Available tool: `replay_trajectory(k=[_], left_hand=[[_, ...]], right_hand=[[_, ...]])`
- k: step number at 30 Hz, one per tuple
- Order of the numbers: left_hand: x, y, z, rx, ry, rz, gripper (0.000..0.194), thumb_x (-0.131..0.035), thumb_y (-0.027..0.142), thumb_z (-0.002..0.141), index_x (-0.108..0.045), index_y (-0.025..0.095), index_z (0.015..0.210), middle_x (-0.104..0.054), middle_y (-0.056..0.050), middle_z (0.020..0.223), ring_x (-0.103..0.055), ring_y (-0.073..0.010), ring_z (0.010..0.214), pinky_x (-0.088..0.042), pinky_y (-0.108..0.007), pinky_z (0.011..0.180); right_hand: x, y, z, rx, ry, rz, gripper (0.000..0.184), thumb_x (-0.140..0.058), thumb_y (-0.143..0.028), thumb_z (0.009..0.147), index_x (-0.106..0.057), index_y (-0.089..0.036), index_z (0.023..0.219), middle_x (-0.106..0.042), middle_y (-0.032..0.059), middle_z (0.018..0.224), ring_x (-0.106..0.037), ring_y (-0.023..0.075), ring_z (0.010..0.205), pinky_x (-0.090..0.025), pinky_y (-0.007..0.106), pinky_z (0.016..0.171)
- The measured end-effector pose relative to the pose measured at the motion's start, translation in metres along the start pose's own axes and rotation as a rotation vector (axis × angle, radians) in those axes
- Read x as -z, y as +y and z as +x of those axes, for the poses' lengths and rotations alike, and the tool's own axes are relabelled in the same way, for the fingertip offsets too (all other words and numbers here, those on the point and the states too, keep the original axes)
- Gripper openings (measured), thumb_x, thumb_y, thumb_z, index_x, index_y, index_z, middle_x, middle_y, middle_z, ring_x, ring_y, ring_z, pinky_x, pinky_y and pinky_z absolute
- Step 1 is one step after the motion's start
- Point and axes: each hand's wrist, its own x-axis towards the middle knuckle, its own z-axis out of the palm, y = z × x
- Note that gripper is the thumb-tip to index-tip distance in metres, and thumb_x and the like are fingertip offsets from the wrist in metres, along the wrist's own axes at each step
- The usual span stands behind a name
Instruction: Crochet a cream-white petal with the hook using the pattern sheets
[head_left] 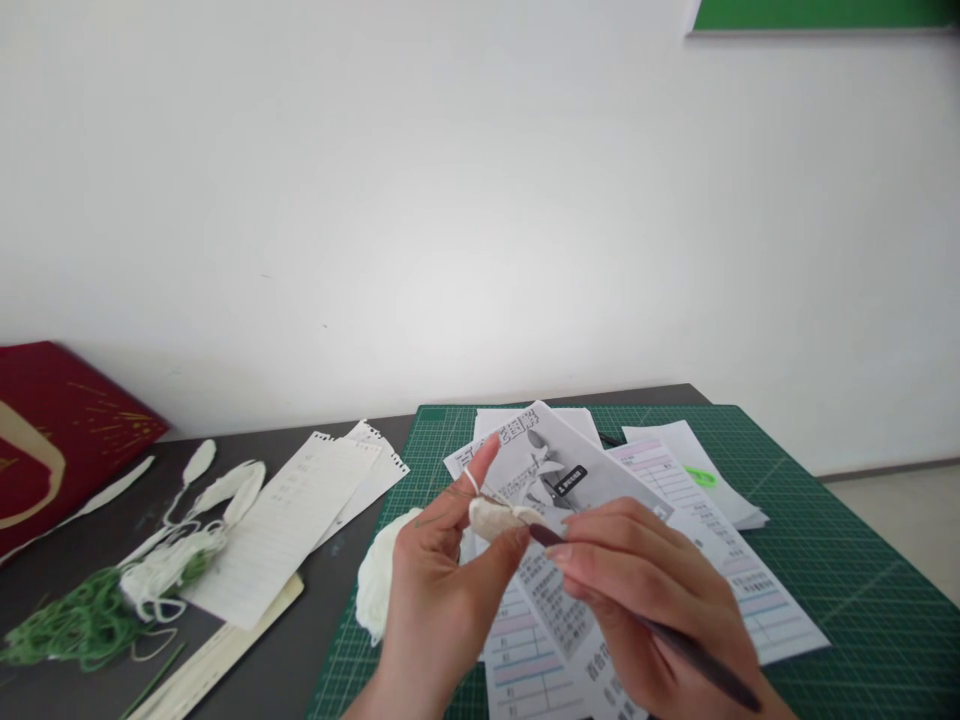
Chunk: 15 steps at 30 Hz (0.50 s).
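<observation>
My left hand point(450, 570) pinches a small cream-white crochet piece point(493, 518) between thumb and fingers. White yarn point(472, 481) wraps round its raised index finger. In my right hand point(652, 590) is a crochet hook point(697, 655) with a dark handle, gripped like a pen. The hook's front end meets the crochet piece, and its very tip is hard to make out. Behind my left wrist lies a ball of white yarn point(379, 575), partly covered by the hand. Printed pattern sheets point(547, 590) with pictures and text lie beneath both hands.
A green cutting mat point(847, 560) covers the table's right part. To the left are green yarn point(82, 620), white leaf-shaped pieces point(240, 490), handwritten notebook sheets point(292, 520), a long pale strip point(225, 655) and a red bag point(67, 430). A bright green clip-like item point(701, 477) rests on papers.
</observation>
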Motion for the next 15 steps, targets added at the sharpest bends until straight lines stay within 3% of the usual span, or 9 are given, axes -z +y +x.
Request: replay_trajectory(k=[6,10,12,15], left_hand=[[0.003,0.003,0.005,-0.049,-0.047,-0.026,0.044,-0.075,0.018,0.069,-0.071,0.023,0.112,-0.071,-0.006,0.117,-0.055,-0.0285,0.120,-0.037,-0.040,0.105],[0.005,0.003,0.008,-0.076,-0.060,0.033,0.012,-0.073,0.015,0.069,-0.078,0.019,0.079,-0.069,-0.008,0.120,-0.052,-0.0279,0.124,-0.041,-0.033,0.102],[0.006,0.001,0.010,-0.031,-0.064,-0.008,0.018,-0.074,0.014,0.069,-0.078,0.019,0.086,-0.071,-0.008,0.116,-0.058,-0.0261,0.115,-0.046,-0.031,0.095],[0.005,-0.004,0.012,0.069,-0.076,-0.151,0.045,-0.076,0.012,0.068,-0.071,0.022,0.111,-0.077,-0.004,0.098,-0.068,-0.0189,0.090,-0.052,-0.025,0.078]], right_hand=[[-0.003,0.006,-0.003,0.051,-0.032,-0.041,0.044,-0.052,0.003,0.077,-0.060,-0.017,0.116,-0.070,0.0113,0.089,-0.066,0.0212,0.078,-0.057,0.035,0.064],[-0.004,0.006,-0.002,0.069,-0.052,-0.081,0.042,-0.053,0.001,0.078,-0.060,-0.018,0.115,-0.071,0.0105,0.087,-0.066,0.0211,0.078,-0.058,0.035,0.064],[-0.005,0.007,0.000,0.085,-0.072,-0.104,0.040,-0.053,0.000,0.079,-0.060,-0.018,0.114,-0.071,0.0108,0.087,-0.067,0.0213,0.078,-0.058,0.035,0.065],[-0.005,0.009,0.001,0.119,-0.082,-0.141,0.038,-0.055,0.000,0.078,-0.061,-0.016,0.113,-0.072,0.0121,0.088,-0.067,0.0218,0.081,-0.058,0.035,0.067]])
